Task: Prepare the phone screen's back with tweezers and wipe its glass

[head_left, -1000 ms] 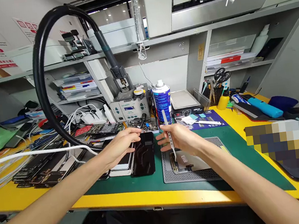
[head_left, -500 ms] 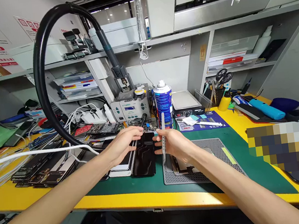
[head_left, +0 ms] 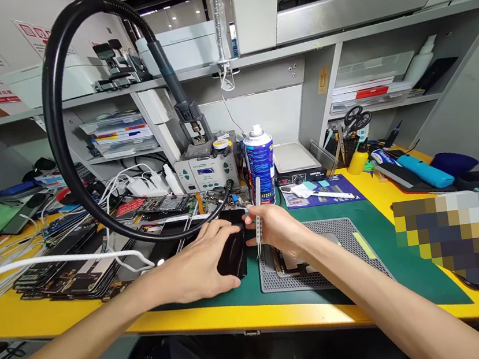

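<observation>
In the last half sec, the L hand [head_left: 193, 269], at 7 o'clock in this view, came down & closer to us, over the shiny black phone [head_left: 233, 253]. The phone lies flat abt 6 o'clock on the green mat [head_left: 185, 307], in the same spot as b4. So I think the work is on that phone now. L fingers are bent & wide apart: thumb by the phone's near end, the rest up over its far half. Can't tell if they touch it. R hand [head_left: 277, 227], at 5 o'clock, is abt the same as b4: its fingers pinch a slim gray tool [head_left: 259, 223], almost straight up, low tip toward 7. Other R fingers poke to 9, near the phone's R side. The gray mat w/ holes [head_left: 274, 285] is at 5 too, w/ an open phone part [head_left: 292, 264] on it, partly hid by the R arm.
</observation>
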